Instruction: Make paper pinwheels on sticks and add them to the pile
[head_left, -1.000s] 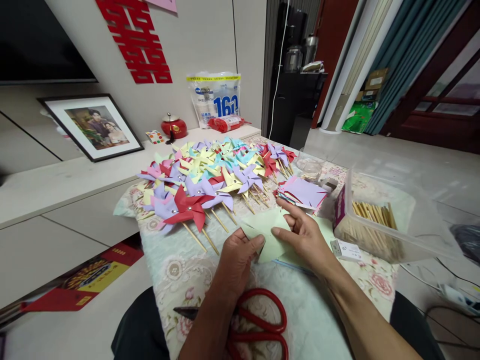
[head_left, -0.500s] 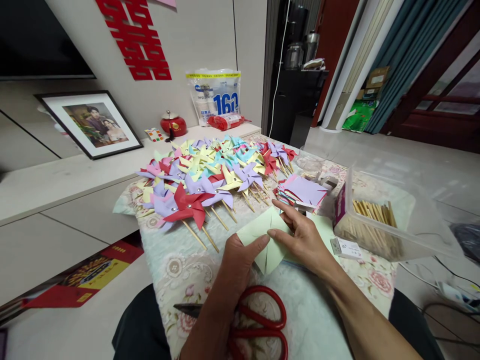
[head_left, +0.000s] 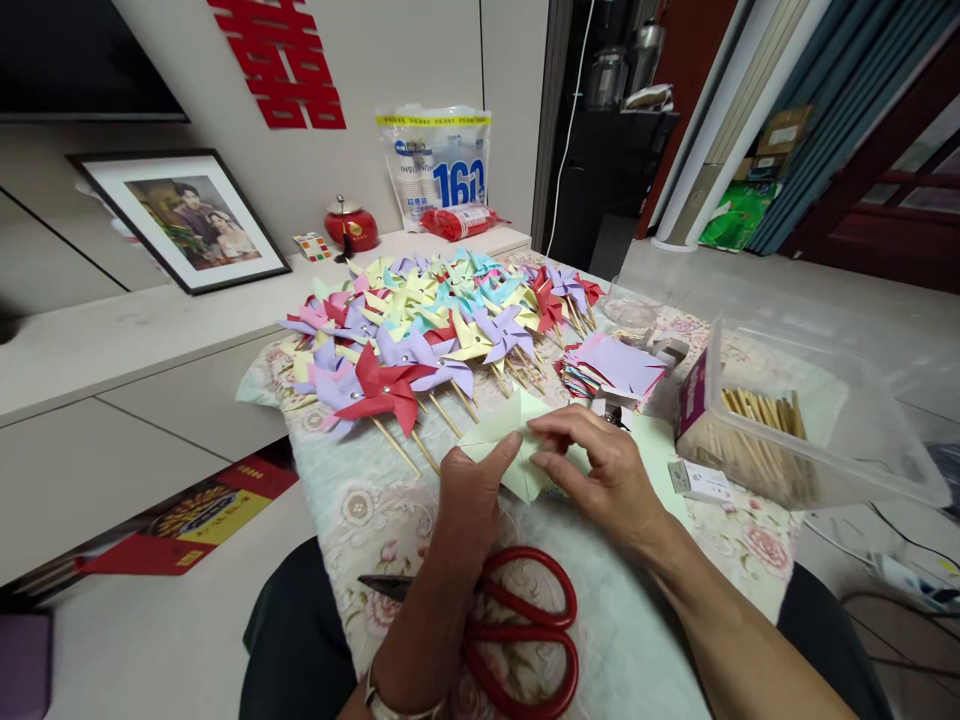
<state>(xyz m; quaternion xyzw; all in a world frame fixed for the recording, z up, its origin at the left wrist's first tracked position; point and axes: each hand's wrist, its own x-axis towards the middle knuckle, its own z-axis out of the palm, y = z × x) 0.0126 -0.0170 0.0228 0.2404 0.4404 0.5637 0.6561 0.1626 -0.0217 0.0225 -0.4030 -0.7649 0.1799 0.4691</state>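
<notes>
A pale green paper square (head_left: 491,430) with slits cut in from its corners is held over the table. My left hand (head_left: 474,490) grips it, thumb pressed on top and the other fingers hidden beneath. At its right side my right hand (head_left: 607,470) has thumb and forefinger curled in around the paper's edge; the exact contact is hard to see. Red-handled scissors (head_left: 529,635) lie on the cloth, their blades partly under my left forearm. Finished paper pinwheels (head_left: 386,390) on wooden sticks spread beyond my hands.
A clear plastic box (head_left: 847,460) of wooden sticks (head_left: 772,420) stands at right, a small white box (head_left: 701,481) beside it. Cut paper squares (head_left: 611,365) are stacked behind my right hand. A framed photo (head_left: 187,225) and a red pot (head_left: 352,230) stand on the cabinet.
My right hand's fingers have curled in at the paper's edge, where the forefinger was stretched out before. The view has tilted down slightly.
</notes>
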